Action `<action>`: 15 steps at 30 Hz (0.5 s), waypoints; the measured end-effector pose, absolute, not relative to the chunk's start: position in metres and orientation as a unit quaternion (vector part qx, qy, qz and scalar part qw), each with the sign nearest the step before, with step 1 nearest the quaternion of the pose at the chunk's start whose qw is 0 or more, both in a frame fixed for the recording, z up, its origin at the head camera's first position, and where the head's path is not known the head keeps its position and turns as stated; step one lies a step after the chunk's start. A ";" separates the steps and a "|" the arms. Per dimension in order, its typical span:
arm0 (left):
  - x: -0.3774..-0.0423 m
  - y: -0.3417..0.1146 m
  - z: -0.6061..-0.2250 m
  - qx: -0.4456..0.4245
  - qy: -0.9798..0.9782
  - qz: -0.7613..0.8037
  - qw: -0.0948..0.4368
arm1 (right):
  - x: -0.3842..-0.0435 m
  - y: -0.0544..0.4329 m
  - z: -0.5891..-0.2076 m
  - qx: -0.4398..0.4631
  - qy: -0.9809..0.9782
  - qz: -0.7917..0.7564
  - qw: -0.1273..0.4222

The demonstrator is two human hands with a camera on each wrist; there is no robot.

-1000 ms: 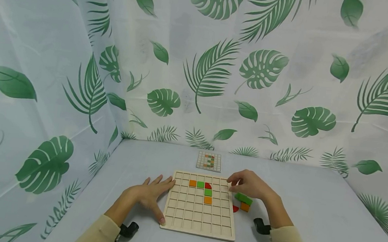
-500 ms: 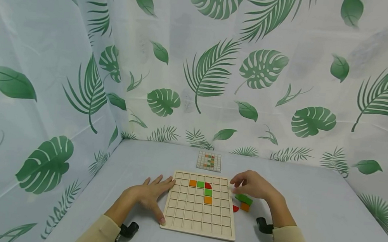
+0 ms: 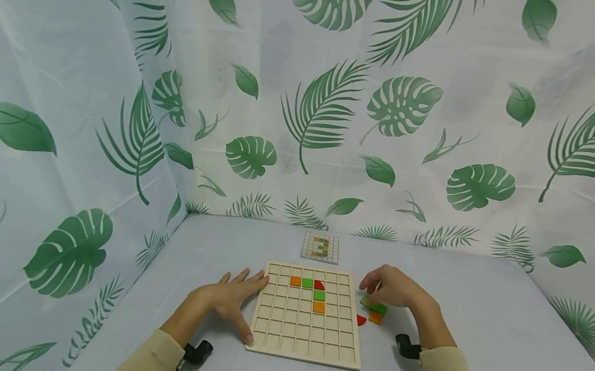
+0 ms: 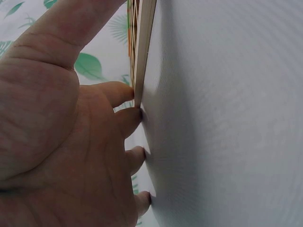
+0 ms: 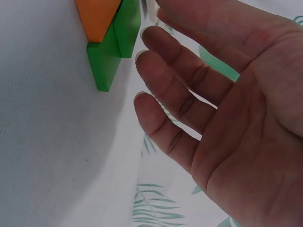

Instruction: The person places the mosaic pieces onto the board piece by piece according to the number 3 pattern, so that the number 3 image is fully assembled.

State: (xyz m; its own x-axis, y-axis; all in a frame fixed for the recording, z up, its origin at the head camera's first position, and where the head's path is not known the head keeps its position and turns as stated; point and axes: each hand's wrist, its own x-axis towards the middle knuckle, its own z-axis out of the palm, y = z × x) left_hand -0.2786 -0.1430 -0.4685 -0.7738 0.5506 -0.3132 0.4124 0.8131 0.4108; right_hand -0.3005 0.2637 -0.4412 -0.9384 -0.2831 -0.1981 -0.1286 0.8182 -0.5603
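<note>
A wooden grid board [image 3: 283, 329] lies flat on the table. My left hand [image 3: 227, 299] is spread along its left side, thumb at the near corner and index fingertip at the edge; the left wrist view shows fingertips against the board's side [image 4: 144, 47]. On the board sit orange, green and red tiles, including a red quarter-round tile [image 3: 319, 285]. Right of the board, my right hand [image 3: 394, 286] hovers over loose green blocks [image 3: 379, 308], its thumb near or touching one. In the right wrist view, loosely bent fingers [image 5: 161, 71] stand apart from the green blocks [image 5: 104, 66].
A small card [image 3: 321, 247] printed with a grid of coloured cells lies behind the board. Beside the green blocks are an orange block [image 3: 375, 318] and a red rounded piece [image 3: 361, 320]. A leaf-patterned curtain [image 3: 293, 119] hangs behind the table.
My right hand has moved from the board's right edge rightward and slightly nearer, down over the loose green blocks. The left hand and the board have stayed in place.
</note>
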 end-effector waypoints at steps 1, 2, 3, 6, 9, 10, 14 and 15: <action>-0.279 -0.143 -0.468 0.260 0.928 0.161 0.214 | -0.300 0.264 -0.441 -0.108 0.945 -0.277 0.137; -0.279 -0.143 -0.469 0.260 0.928 0.161 0.214 | -0.299 0.265 -0.441 -0.109 0.945 -0.276 0.138; -0.279 -0.144 -0.469 0.260 0.928 0.161 0.214 | -0.299 0.265 -0.441 -0.112 0.945 -0.275 0.137; -0.280 -0.144 -0.470 0.261 0.928 0.161 0.213 | -0.298 0.267 -0.442 -0.121 0.943 -0.278 0.138; -0.280 -0.145 -0.472 0.261 0.928 0.161 0.213 | -0.297 0.268 -0.442 -0.138 0.940 -0.281 0.136; -0.280 -0.145 -0.472 0.261 0.928 0.161 0.213 | -0.297 0.269 -0.442 -0.142 0.940 -0.281 0.135; -0.280 -0.144 -0.471 0.262 0.927 0.161 0.212 | -0.297 0.269 -0.442 -0.147 0.941 -0.274 0.135; -0.280 -0.144 -0.471 0.263 0.927 0.162 0.212 | -0.297 0.269 -0.443 -0.145 0.941 -0.272 0.136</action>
